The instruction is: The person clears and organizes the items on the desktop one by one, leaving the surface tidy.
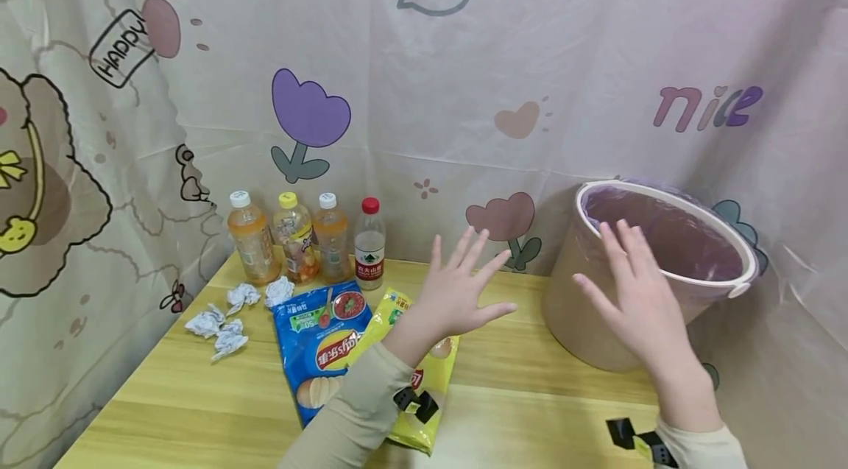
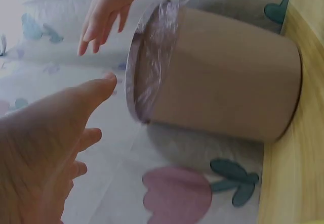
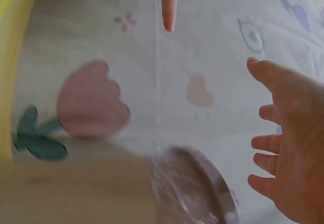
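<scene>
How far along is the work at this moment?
Looks done: the bin has a liner in place; its bottom is hidden, so I can't tell what it holds. In hand: nothing; the left hand and right hand hover open. Probably left: the four bottles, crumpled papers, blue chip bag and yellow chip bag on the table.

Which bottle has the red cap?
In the head view, the rightmost bottle; the other bottles are capped white, yellow and white, left to right.

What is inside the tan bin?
Inside the bin, a translucent liner covers the visible inner wall. The bin's near side hides the bottom, so anything lying there cannot be seen.
</scene>
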